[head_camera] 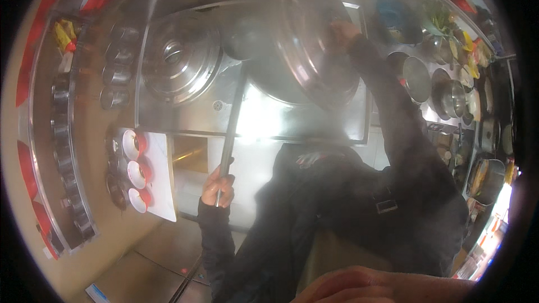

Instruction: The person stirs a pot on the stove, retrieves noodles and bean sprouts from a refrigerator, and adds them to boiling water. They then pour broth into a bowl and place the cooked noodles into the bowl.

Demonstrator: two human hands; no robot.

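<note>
My left hand (218, 189) grips the lower end of a long metal handle. The handle belongs to what looks like a large ladle (240, 42), its rounded end blurred by steam. Gripped at its far side by my right hand (346, 33), a big round metal lid (309, 46) is raised and tilted steeply. Below and left of the lid, the round opening of a large pot (269, 78) shows through the steam, set in a stainless steel stove top (193, 120). The pot's contents are hidden by the haze.
A second large pot is covered by a shiny lid (174, 61) at left. Several red-and-white bowls (139, 174) stand on a white board (162, 176). Metal canisters (61, 134) line a wall shelf. Metal bowls (417, 80) and vegetables (438, 19) crowd the right-hand counter.
</note>
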